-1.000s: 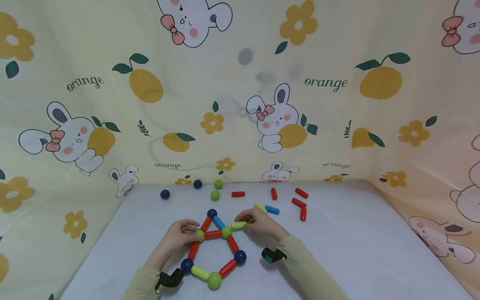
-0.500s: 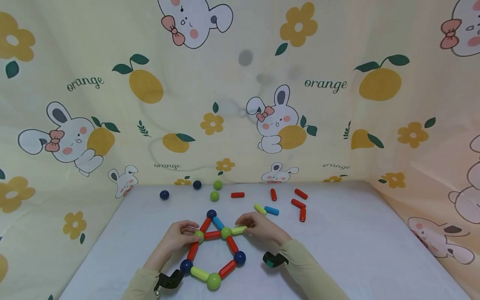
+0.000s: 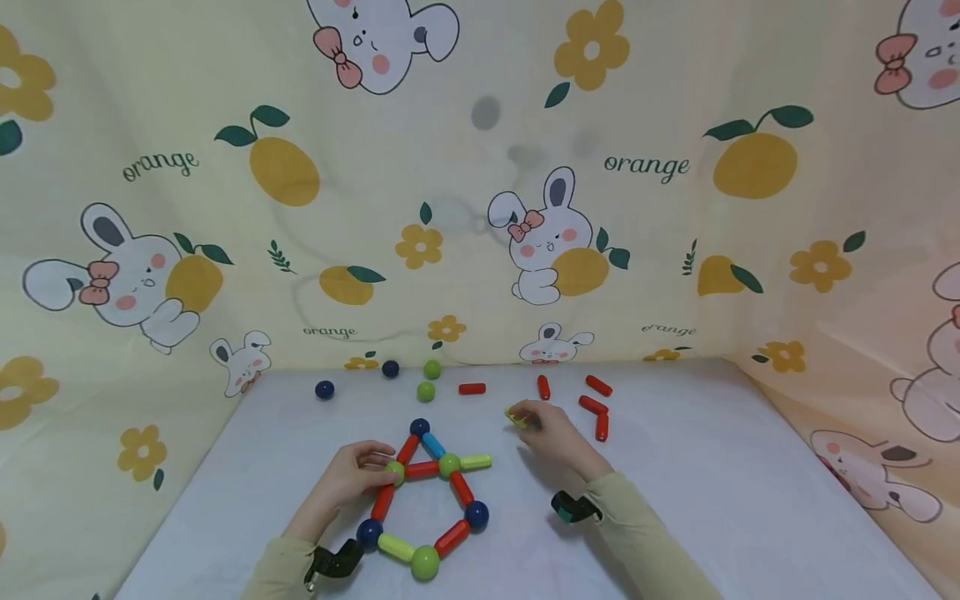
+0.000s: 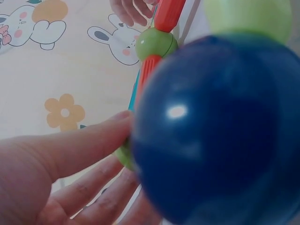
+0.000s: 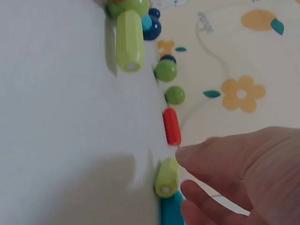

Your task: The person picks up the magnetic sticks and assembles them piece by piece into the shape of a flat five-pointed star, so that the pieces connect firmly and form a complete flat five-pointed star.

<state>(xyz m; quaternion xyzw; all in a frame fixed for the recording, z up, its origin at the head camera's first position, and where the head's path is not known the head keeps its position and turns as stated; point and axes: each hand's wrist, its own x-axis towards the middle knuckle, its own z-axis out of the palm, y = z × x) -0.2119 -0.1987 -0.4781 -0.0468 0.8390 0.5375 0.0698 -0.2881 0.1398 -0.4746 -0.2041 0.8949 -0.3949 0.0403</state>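
Observation:
My left hand pinches a green ball at the left of a frame of magnetic balls and sticks. In the left wrist view a dark blue ball looms close and hides part of the fingers. A yellow-green stick points right from the frame's other upper green ball. My right hand is above the table, its thumb and fingers apart beside a loose yellow-green stick. Against that stick lies a blue stick, which the hand hides in the head view.
Several red sticks lie at the back right. Two green balls and two dark blue balls rest along the back left. A patterned cloth rises behind the white table.
My right hand has let go of the yellow-green stick, now joined to the green ball, and moved back and right to the loose sticks. The left hand keeps its hold.

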